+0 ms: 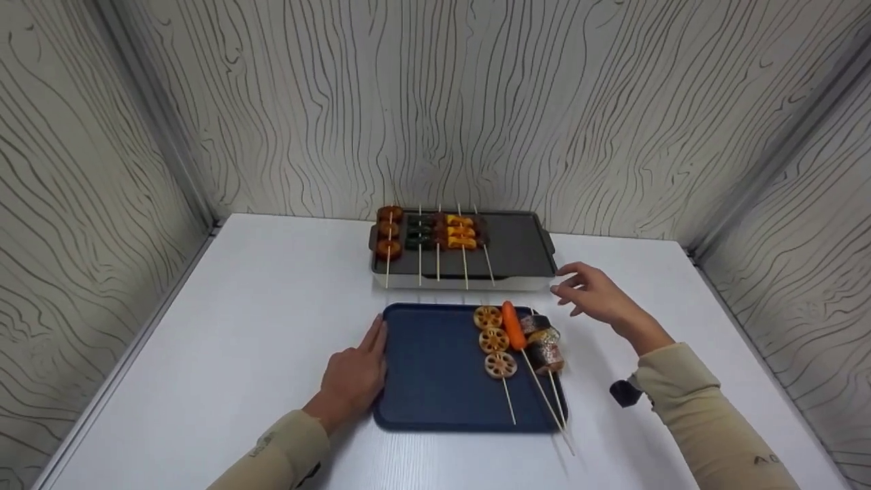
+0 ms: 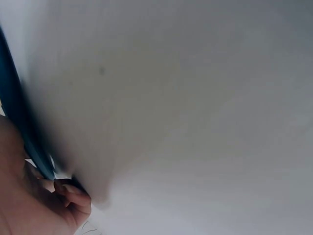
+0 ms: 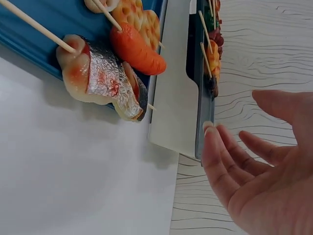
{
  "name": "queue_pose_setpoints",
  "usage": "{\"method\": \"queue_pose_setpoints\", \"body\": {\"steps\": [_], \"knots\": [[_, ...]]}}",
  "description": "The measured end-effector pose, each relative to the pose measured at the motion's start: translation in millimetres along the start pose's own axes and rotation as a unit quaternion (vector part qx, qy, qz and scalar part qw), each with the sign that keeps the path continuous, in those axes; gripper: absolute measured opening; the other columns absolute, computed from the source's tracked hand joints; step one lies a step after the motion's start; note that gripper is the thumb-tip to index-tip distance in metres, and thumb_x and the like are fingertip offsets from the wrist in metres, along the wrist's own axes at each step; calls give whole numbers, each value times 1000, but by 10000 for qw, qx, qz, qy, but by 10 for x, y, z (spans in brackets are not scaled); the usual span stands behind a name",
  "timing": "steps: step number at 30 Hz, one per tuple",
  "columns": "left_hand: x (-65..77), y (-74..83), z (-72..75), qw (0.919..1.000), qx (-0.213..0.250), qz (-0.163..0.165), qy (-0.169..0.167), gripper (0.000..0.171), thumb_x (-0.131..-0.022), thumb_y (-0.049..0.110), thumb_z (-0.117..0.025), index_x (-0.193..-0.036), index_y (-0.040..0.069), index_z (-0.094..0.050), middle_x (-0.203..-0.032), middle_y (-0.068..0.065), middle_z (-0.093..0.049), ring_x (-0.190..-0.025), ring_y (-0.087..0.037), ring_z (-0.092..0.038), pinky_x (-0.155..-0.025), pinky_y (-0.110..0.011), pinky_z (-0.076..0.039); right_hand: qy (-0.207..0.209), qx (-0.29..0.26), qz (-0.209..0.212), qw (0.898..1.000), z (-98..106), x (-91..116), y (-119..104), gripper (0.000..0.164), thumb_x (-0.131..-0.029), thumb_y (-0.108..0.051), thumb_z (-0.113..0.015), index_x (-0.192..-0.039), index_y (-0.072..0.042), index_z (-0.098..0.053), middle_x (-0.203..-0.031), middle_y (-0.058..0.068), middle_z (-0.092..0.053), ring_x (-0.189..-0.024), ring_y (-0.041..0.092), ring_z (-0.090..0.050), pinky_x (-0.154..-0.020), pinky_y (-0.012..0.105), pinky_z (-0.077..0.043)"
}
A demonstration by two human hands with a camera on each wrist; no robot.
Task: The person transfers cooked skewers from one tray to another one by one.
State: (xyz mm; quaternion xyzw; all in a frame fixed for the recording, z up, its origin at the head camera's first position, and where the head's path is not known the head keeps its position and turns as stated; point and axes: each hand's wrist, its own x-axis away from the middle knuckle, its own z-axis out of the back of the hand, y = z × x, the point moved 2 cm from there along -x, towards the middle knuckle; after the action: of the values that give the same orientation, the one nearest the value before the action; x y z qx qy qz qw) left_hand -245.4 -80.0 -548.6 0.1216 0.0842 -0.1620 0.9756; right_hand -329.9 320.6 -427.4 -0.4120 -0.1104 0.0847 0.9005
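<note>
My left hand (image 1: 354, 378) grips the left rim of a dark blue tray (image 1: 435, 367); in the left wrist view its curled fingers (image 2: 73, 196) are at the tray's edge. On the tray's right side lie a lotus root skewer (image 1: 494, 340), an orange-red sausage skewer (image 1: 514, 327) and a fish-chunk skewer (image 1: 546, 354). Two of their sticks reach past the front rim. Beside the front right corner of a griddle (image 1: 520, 245), my right hand (image 1: 592, 292) is held with relaxed, spread fingers and nothing in it. Whether a fingertip touches the griddle I cannot tell.
Several skewers lie side by side on the griddle's left part, among them brown round slices (image 1: 390, 231), dark green pieces (image 1: 419, 231) and yellow pieces (image 1: 461, 232). Their sticks overhang its front edge. Wood-patterned panels (image 1: 435, 102) enclose the white table (image 1: 272, 286) behind and at both sides.
</note>
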Motion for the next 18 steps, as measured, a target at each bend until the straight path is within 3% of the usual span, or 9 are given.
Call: {"method": "queue_pose_setpoints", "body": {"steps": [6, 13, 18], "knots": [[11, -2, -8, 9999, -106, -18, -1, 53, -105, 20, -52, -153, 0, -44, -161, -11, -41, -51, -15, -39, -49, -32, -39, -467, -534, 11, 9975, -108, -249, 16, 55, -105, -26, -59, -143, 9, -42, -130, 32, -60, -105, 31, -69, -84, 39, -58], [9, -1, -7, 10000, -27, -42, 83, 54, -104, 20, -51, -153, -1, -44, -161, -11, -41, -52, -15, -39, -50, -31, -38, -950, -1297, -67, 9870, -268, -463, 59, 55, -107, -24, -54, -149, 8, -35, -137, 32, -57, -118, 40, -63, -92, 45, -54], [7, 2, 2, 9999, -9, -56, 150, 53, -104, 20, -52, -153, -1, -44, -161, -11, -42, -53, -16, -39, -51, -32, -39, -1021, -1539, -57, 9828, -379, -587, 58, 52, -108, -21, -52, -149, 6, -36, -139, 30, -56, -119, 41, -62, -93, 46, -53]]}}
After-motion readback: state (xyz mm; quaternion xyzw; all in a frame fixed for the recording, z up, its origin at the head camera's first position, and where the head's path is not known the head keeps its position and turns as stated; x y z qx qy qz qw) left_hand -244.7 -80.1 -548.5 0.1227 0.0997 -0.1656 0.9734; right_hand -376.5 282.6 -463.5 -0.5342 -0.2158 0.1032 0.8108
